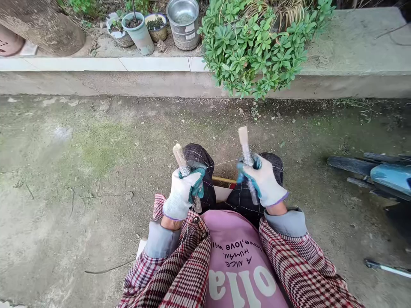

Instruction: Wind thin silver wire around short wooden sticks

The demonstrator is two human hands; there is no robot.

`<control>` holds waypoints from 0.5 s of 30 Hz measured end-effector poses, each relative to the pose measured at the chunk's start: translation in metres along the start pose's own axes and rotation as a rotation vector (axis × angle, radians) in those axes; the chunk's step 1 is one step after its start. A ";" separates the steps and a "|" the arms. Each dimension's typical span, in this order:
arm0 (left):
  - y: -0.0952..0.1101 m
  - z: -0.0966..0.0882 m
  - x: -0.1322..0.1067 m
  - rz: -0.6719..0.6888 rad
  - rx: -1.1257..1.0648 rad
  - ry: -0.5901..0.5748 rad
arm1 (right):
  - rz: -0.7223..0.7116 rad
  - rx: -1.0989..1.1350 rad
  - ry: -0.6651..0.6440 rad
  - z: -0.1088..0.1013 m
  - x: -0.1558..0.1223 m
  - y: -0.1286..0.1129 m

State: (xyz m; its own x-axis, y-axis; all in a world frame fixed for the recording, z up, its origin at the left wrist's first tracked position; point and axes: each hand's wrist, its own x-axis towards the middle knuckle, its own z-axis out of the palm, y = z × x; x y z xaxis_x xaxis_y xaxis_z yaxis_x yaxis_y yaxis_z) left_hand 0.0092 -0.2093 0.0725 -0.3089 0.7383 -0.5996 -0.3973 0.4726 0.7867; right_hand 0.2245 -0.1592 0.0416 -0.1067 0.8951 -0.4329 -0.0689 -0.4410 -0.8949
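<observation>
Both of my hands wear white work gloves with teal palms and are held above my knees. My left hand [183, 191] is closed round a short wooden stick [181, 161] wound with thin wire, its top tilted to the left. My right hand [263, 179] grips a second wooden stick [244, 145], also wound with wire, standing nearly upright. A fine wire [224, 162] runs taut between the two sticks. Below them my lap shows dark checked trousers, a pink top and plaid sleeves.
Bare concrete ground [80, 171] lies all round. A raised kerb [128, 64] at the back carries plant pots [139, 32], a metal bucket [183, 21] and a leafy green bush [257, 42]. A blue vehicle part [382, 175] stands at the right.
</observation>
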 end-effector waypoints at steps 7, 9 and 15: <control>0.010 -0.008 -0.019 0.054 -0.077 -0.075 | -0.222 -0.688 0.162 -0.010 0.022 0.020; 0.011 -0.011 -0.021 0.046 -0.109 -0.103 | -0.155 -0.573 0.112 -0.011 0.019 0.019; 0.001 -0.025 -0.003 0.066 -0.147 -0.048 | 0.179 0.311 -0.202 -0.015 0.004 0.000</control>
State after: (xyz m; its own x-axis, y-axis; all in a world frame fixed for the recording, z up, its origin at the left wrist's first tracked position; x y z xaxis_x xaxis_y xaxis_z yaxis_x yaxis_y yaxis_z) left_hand -0.0121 -0.2230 0.0715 -0.2977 0.7892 -0.5371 -0.5011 0.3497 0.7916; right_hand 0.2392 -0.1542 0.0381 -0.3348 0.7854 -0.5207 -0.3249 -0.6149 -0.7186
